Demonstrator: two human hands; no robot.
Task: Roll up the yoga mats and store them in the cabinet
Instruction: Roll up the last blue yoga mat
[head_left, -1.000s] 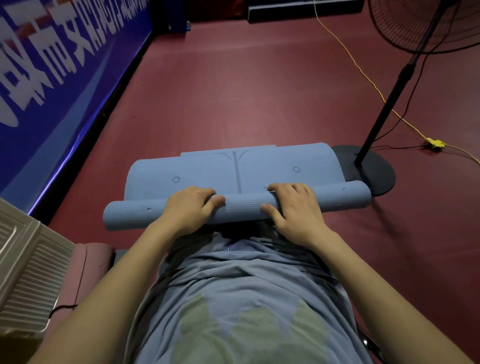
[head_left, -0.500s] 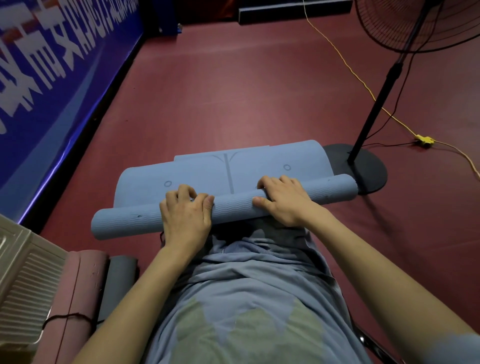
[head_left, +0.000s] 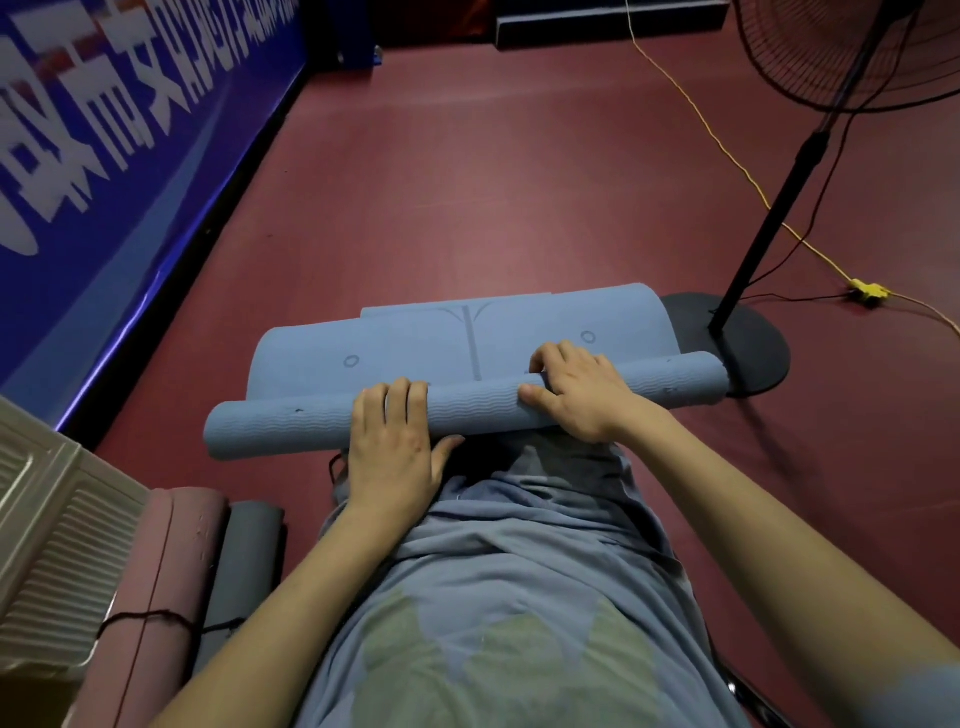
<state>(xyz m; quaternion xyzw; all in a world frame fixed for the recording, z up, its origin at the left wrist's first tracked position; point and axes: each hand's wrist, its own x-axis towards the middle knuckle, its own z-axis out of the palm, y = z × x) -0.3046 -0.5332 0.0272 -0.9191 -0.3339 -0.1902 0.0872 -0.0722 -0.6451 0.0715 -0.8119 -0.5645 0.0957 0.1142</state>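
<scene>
Maroon floor (head_left: 467, 182) fills most of the view, bordered on the left by a blue banner (head_left: 104, 130) with white lettering. Across the middle of it lies the blue yoga mat (head_left: 467, 374), partly rolled: its near portion forms a tube running left to right, while the unrolled remainder spreads flat beyond it, marked with a centre line and two small circles. The tube's right end touches or overlaps the black round base of a standing fan (head_left: 748, 348), whose pole leans up to the right corner. At lower left a pale ribbed cabinet panel (head_left: 47, 545) stands beside two rolled mats, a pink mat (head_left: 156, 597) and a grey mat (head_left: 244, 571), both bound with dark string. A yellow cable (head_left: 727, 156) trails across the floor on the right.

Both forearms reach forward over a blue shirt. The left hand (head_left: 392, 452) lies palm down on the tube's near side, fingers draped over its top and thumb splayed to the right; its grip looks more like a flat press than a clench, though the underside is hidden. The right hand (head_left: 576, 395) sits farther along to the right, wrist angled, fingers curled over the tube's far edge and thumb pressed on the front, grasping the roll.
</scene>
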